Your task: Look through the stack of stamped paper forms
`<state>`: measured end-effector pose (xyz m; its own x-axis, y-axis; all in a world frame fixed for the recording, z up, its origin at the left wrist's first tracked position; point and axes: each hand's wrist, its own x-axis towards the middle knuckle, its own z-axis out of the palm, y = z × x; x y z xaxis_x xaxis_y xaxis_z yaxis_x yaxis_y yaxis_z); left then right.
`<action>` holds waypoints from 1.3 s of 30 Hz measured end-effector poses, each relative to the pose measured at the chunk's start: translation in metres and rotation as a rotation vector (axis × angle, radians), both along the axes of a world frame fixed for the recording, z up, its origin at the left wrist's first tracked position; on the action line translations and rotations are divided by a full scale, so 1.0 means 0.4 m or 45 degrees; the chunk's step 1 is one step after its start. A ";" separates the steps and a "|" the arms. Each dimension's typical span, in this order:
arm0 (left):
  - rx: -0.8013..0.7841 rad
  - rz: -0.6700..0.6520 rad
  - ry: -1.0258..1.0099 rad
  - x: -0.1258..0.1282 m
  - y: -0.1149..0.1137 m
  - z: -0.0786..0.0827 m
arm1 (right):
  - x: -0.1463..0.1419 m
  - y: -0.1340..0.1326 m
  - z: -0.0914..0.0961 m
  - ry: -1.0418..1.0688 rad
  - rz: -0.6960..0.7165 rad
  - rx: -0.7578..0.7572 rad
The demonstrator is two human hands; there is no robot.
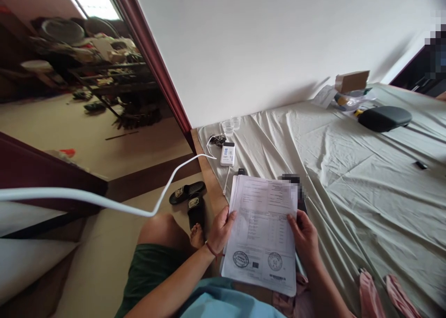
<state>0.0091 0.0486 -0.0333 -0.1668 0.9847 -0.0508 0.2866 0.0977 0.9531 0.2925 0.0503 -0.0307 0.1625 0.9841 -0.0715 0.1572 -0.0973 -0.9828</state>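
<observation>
Papers point(263, 229) between both hands point(223, 229)

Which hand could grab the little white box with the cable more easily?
Probably the left hand. It holds the papers on the side below the white box; the right hand is across the papers.

The single head camera looked forward and down, close above both hands' grip on the papers point(263, 232), bed point(365, 178) beyond.

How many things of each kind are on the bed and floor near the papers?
Stack of papers, held by left hand and right hand: 1
Power bank: 1
Black sandals: 2
Cardboard box: 1
Black case: 1
Total: 6
</observation>
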 end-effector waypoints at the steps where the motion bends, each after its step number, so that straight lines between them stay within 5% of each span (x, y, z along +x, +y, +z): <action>1: 0.006 0.013 0.011 0.000 0.000 -0.001 | 0.001 0.000 0.000 -0.005 -0.007 0.001; 12: -0.049 -0.021 -0.115 -0.007 -0.002 0.011 | 0.002 0.005 0.030 -0.431 -0.088 0.026; 23: -0.020 -0.135 0.115 -0.006 0.001 0.022 | 0.013 0.005 0.029 -0.513 -0.214 0.062; 39: 0.007 -0.079 0.053 -0.013 0.004 0.010 | 0.025 0.016 0.029 -0.517 -0.116 0.043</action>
<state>0.0039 0.0503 -0.0293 -0.1070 0.9935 -0.0401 0.3311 0.0736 0.9407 0.3026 0.0566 -0.0191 0.2576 0.9650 0.0486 0.5246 -0.0975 -0.8458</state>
